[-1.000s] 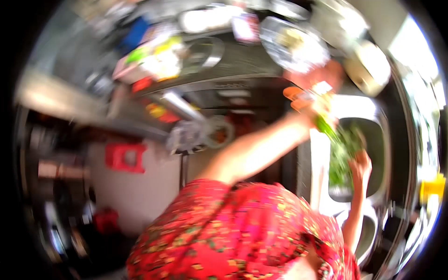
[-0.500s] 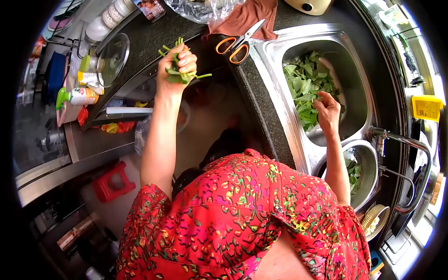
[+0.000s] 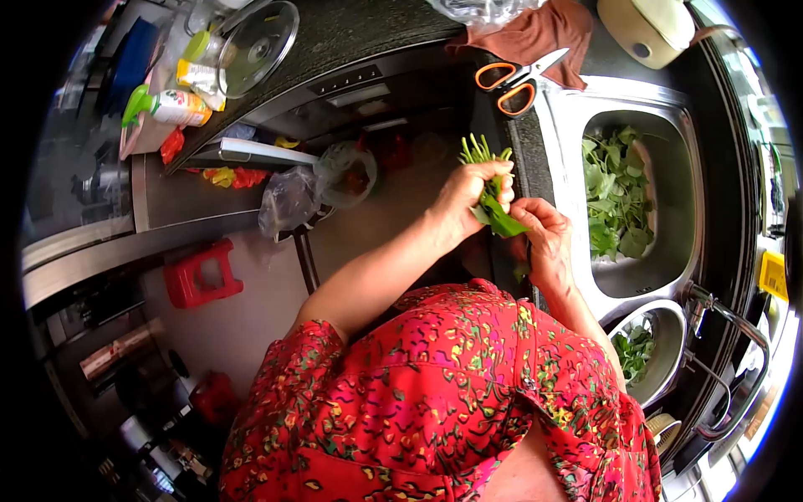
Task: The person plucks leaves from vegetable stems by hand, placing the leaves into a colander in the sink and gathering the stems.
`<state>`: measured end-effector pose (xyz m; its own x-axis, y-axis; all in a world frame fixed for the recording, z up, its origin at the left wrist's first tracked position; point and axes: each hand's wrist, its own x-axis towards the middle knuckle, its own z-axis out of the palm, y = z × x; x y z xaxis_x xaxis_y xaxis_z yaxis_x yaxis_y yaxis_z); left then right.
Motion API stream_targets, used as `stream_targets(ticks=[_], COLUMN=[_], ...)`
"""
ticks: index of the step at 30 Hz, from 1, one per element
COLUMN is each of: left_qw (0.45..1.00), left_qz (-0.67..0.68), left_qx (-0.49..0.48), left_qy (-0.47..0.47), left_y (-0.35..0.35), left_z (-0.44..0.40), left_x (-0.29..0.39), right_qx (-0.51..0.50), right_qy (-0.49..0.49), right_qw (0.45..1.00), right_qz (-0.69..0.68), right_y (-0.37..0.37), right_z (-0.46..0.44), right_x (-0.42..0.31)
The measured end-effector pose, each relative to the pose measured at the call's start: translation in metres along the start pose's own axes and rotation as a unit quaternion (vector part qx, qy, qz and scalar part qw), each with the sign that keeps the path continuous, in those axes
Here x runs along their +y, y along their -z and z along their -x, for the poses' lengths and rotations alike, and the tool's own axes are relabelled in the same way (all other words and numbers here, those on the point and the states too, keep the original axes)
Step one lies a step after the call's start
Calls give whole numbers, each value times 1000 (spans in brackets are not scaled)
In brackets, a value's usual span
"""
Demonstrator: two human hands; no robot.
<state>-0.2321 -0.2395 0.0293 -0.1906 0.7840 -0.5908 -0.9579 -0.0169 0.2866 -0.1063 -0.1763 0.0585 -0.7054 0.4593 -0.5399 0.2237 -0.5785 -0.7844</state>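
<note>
A small bunch of green stems [image 3: 478, 151] with some leaves is wrapped in the closed fingers of my left hand [image 3: 471, 194], in front of my chest by the counter edge. Right beside it, my right hand [image 3: 545, 237] pinches a leaf [image 3: 505, 222] that hangs from the bunch. Leafy greens [image 3: 615, 192] lie in the larger sink basin [image 3: 676, 188]. More leaves [image 3: 636, 350] are in the smaller round basin [image 3: 669, 335]. Orange-handled scissors [image 3: 523, 79] rest partly open on the counter corner beside a brown cloth [image 3: 544, 38].
A faucet [image 3: 736, 322] stands right of the basins. At the back right is a cream-coloured container [image 3: 644, 29]. A glass lid [image 3: 259, 48] and bottles are at the upper left. Below the counter hang plastic bags [image 3: 288, 201]; a red stool [image 3: 203, 274] stands on the floor.
My left hand has moved right with the stems. My right hand has come out of the large basin to meet it and now pinches a leaf. The view has shifted.
</note>
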Motion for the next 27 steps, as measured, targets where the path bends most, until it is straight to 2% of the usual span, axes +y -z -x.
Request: stream_targets(ticks=[2, 3, 4, 6, 7, 8, 10, 12, 14, 15, 17, 18, 19, 20, 23, 24, 25, 26, 27], left_qw=[1000, 999, 997, 996, 996, 996, 990, 987, 981, 979, 973, 972, 956, 936, 939, 938, 950, 958, 957], left_qz=[3, 5, 9, -11, 3, 13, -77, -96, -174, -191, -214, -185, -223, -259, -245, -235, -171, -97, -89], left_qx=[9, 44, 78, 93, 92, 92, 108, 112, 46, 31, 4, 58, 87, 106, 93, 109, 122, 138, 173], left_qy=[-2, 1, 5, 8, 12, 15, 41, 57, 67, 69, 86, 135, 170, 212, 225, 229, 229, 231, 214], left_y=[8, 10, 12, 20, 27, 30, 37, 48, 61, 68, 83, 86, 85, 93, 125, 133, 169, 206, 222], left_z=[0, -1, 1, 4, 4, 5, 4, 6, 1, 3, -1, 3, 11, 8, 1, 3, -1, -5, -13], left_x=[-4, -6, -8, -11, -12, -15, -13, -21, -25, -29, -19, -22, -4, 23, 43, 45, 67, 77, 78], right_qx=[27, 19, 14, 38, 17, 16, -20, -42, -74, -84, -82, -103, -91, -36, 12, 22, 51, 60, 41], right_qy=[70, 148, 146, 218, 214, 211, 243, 224, 242, 221, 191, 182, 188, 197, 107, 93, 57, 40, -2], right_qw=[983, 973, 972, 925, 902, 904, 802, 787, 726, 722, 732, 743, 768, 818, 886, 898, 936, 934, 921], right_qz=[169, 178, 183, 310, 375, 372, 545, 573, 639, 650, 649, 636, 606, 539, 452, 430, 344, 349, 387], right_y=[-2, 0, 0, -3, -3, -4, -10, -13, -12, -13, -25, -24, -30, -46, -68, -66, -74, -73, -63], right_z=[6, 4, 2, -4, -5, -3, -6, -3, -14, -13, -27, -24, -28, -41, -56, -58, -75, -88, -94], right_x=[3, 12, 19, 30, 30, 29, 27, 28, 32, 34, 39, 46, 54, 64, 67, 74, 105, 130, 139])
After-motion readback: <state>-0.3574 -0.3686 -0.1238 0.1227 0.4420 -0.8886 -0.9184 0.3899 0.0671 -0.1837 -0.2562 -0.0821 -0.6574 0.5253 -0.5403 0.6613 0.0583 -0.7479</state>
